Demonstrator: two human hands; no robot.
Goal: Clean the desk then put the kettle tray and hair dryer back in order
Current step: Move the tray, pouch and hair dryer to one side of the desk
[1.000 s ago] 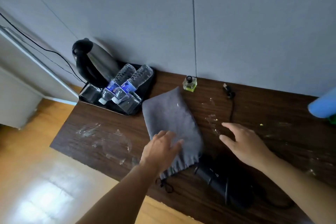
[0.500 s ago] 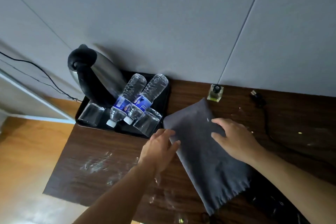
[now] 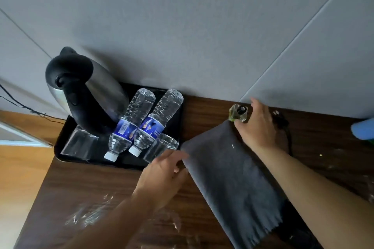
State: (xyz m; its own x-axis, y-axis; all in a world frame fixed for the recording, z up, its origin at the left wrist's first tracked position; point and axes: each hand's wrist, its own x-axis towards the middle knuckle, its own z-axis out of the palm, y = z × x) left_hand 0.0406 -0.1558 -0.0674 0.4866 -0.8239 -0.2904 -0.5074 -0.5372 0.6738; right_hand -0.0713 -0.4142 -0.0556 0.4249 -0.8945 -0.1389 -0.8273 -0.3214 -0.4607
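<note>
A grey cloth (image 3: pixel 232 178) lies spread on the dark wooden desk (image 3: pixel 91 186). My left hand (image 3: pixel 164 174) pinches its near-left corner. My right hand (image 3: pixel 257 127) grips a small glass bottle (image 3: pixel 238 113) with yellow-green liquid at the wall, beside the cloth's far corner. At the desk's far left a black tray (image 3: pixel 66 139) carries a steel kettle (image 3: pixel 85 95) with a black handle, two lying water bottles (image 3: pixel 149 119) and two upturned glasses (image 3: pixel 159 149). The hair dryer (image 3: pixel 301 238) is a dark shape mostly hidden under the cloth and my right arm.
White smears (image 3: pixel 91 214) mark the desk's near left; more smears and a yellow crumb (image 3: pixel 332 155) lie at the right. A black cord with plug (image 3: pixel 283 123) runs behind my right hand. A blue object (image 3: pixel 364 129) sits at the right edge. Wooden floor (image 3: pixel 20 178) lies left.
My right hand moved off the cloth to the wall and took hold of the small glass bottle. My left hand slid along to the cloth's corner. The view shifted closer to the tray.
</note>
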